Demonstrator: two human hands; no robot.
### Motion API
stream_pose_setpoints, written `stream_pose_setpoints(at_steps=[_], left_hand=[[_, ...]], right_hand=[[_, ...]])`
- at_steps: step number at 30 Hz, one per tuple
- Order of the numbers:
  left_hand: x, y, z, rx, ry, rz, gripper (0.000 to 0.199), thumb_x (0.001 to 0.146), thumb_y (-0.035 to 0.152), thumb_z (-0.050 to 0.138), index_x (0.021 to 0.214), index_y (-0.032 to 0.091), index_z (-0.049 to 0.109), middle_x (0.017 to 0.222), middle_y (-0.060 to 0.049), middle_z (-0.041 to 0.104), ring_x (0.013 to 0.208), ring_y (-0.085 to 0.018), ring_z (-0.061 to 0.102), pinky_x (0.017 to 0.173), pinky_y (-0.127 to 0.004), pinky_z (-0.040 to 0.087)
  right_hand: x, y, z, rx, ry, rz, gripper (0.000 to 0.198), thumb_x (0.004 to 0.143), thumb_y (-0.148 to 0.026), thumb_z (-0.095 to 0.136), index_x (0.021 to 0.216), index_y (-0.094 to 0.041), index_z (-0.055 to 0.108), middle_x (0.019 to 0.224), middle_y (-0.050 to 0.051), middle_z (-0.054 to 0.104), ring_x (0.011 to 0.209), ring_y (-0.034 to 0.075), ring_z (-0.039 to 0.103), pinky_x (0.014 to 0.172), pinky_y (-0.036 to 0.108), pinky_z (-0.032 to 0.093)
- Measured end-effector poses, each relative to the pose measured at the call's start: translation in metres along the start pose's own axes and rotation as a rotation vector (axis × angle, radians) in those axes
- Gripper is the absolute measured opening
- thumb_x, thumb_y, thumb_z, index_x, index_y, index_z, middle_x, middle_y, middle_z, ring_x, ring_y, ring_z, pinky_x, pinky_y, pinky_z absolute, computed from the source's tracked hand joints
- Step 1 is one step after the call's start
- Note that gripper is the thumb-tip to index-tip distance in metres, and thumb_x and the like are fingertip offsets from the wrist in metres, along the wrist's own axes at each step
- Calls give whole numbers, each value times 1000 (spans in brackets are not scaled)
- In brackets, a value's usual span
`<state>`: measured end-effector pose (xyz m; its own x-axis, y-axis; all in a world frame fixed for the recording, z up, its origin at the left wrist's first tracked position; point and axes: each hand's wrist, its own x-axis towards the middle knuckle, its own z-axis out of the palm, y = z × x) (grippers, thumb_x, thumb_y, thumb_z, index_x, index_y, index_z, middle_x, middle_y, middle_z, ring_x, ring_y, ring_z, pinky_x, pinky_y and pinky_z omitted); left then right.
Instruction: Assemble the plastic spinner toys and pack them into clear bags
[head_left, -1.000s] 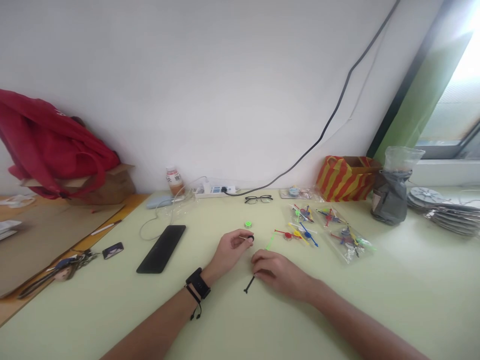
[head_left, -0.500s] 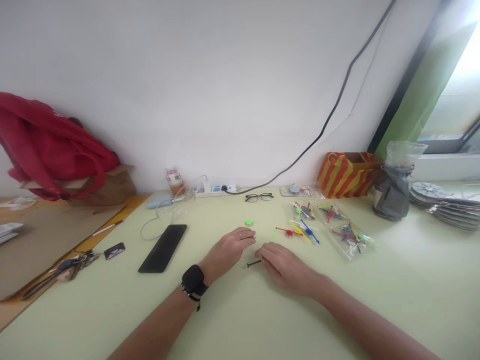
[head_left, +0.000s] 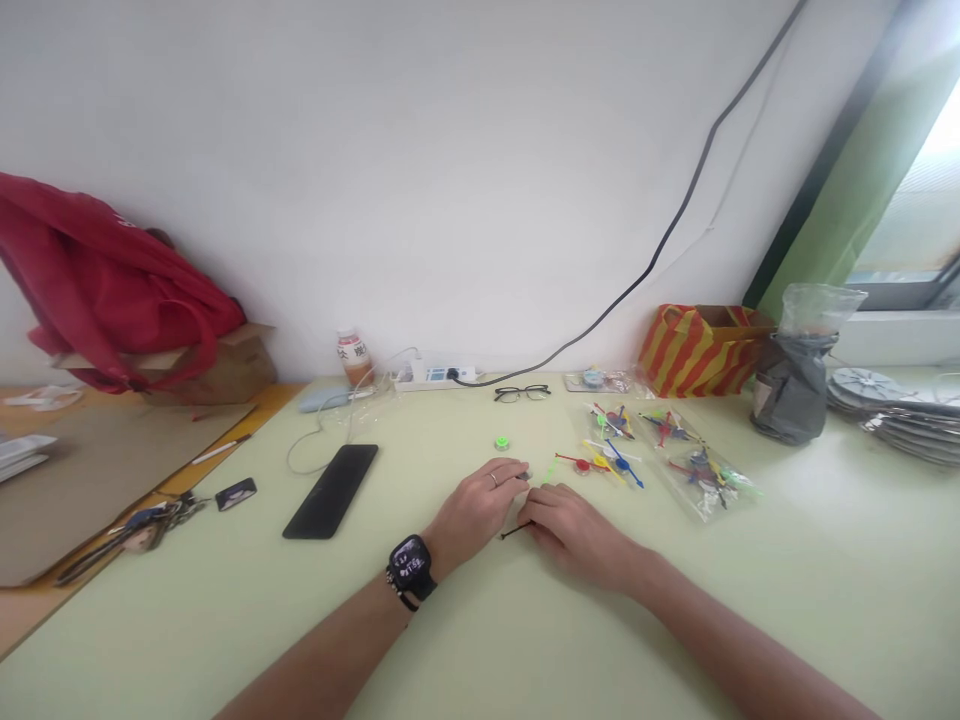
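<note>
My left hand [head_left: 480, 508], with a ring and a black watch at the wrist, has its fingers closed at the centre of the table. A small greyish piece shows at its fingertips, too small to name. Close beside it, my right hand [head_left: 574, 530] is closed on a thin black plastic arrow [head_left: 514, 532], whose tail sticks out to the left. A light green arrow [head_left: 551, 470] lies just beyond the right hand, partly hidden. Past the left hand sits a green round piece [head_left: 502, 443]. Red [head_left: 582, 466], yellow [head_left: 601, 461] and blue arrow spinners [head_left: 623, 463] lie farther right.
Clear bags of coloured spinners [head_left: 705, 478] lie to the right. Glasses [head_left: 523, 393] and a power strip [head_left: 442, 378] are along the wall. A black phone [head_left: 331, 492] lies left. Behind stand a striped bag [head_left: 694, 350], a grey bag [head_left: 792, 395] and a bottle [head_left: 352, 358].
My left hand has moved right, its fingertips now close to the right hand. The watch face has lit up. My right hand still has the black arrow, and the view has shifted slightly.
</note>
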<state>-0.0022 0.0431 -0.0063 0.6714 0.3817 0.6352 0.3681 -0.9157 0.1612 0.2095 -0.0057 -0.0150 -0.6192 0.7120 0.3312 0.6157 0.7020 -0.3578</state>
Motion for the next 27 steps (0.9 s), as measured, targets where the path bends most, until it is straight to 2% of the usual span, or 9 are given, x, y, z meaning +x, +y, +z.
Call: stream_pose_setpoints(at_steps=[4, 7, 9, 12, 15, 22, 24, 27], left_hand=[[-2, -5, 1, -86, 77, -212, 24, 105, 15, 50, 119, 23, 68, 120, -7, 73, 117, -21, 67, 103, -39, 57], [-2, -4, 0, -141, 86, -312, 21, 105, 21, 54, 118, 24, 70, 113, -5, 74, 109, -20, 69, 98, -38, 57], [-1, -2, 0, -184, 97, -360, 19, 104, 23, 55, 115, 24, 71, 109, -5, 74, 101, -20, 71, 94, -36, 58], [0, 0, 1, -257, 142, -428, 18, 101, 23, 59, 114, 24, 71, 107, -5, 75, 93, -17, 72, 89, -34, 59], [-1, 0, 3, -339, 172, -487, 20, 97, 23, 64, 117, 24, 71, 109, -5, 75, 91, -17, 73, 89, -34, 61], [-1, -1, 2, -597, 151, -597, 26, 92, 30, 73, 115, 20, 69, 104, -7, 75, 91, -19, 74, 90, -35, 62], [-1, 0, 2, -664, 130, -617, 28, 91, 32, 74, 115, 19, 68, 105, -7, 75, 94, -19, 74, 92, -36, 62], [0, 1, 1, -731, 110, -631, 32, 89, 34, 77, 115, 18, 68, 108, -9, 75, 96, -20, 73, 94, -38, 61]], right_hand=[[2, 5, -1, -43, 89, -31, 17, 101, -16, 54, 93, -21, 67, 97, 5, 66, 93, 21, 57, 79, 36, 40], [2, 5, -4, -51, 174, -15, 20, 102, -17, 53, 90, -21, 68, 80, 3, 64, 78, 19, 55, 73, 35, 37], [2, 4, -6, -26, 228, -10, 17, 101, -15, 52, 93, -20, 67, 76, 2, 65, 73, 18, 56, 72, 35, 37], [2, 1, -10, 2, 309, -18, 17, 97, -11, 54, 105, -20, 65, 90, 4, 71, 83, 20, 63, 79, 37, 43], [2, 0, -12, 39, 371, -13, 27, 95, -11, 57, 120, -20, 61, 105, 7, 72, 97, 23, 66, 87, 40, 48], [1, 3, -11, 110, 431, 4, 38, 99, -26, 60, 137, -23, 54, 122, 12, 70, 114, 27, 65, 99, 46, 53], [1, 4, -11, 116, 435, -20, 40, 100, -28, 60, 139, -23, 53, 125, 12, 69, 117, 27, 64, 101, 46, 53], [2, 6, -11, 145, 404, -54, 28, 105, -21, 47, 131, -25, 58, 120, 11, 71, 111, 24, 67, 94, 42, 55]])
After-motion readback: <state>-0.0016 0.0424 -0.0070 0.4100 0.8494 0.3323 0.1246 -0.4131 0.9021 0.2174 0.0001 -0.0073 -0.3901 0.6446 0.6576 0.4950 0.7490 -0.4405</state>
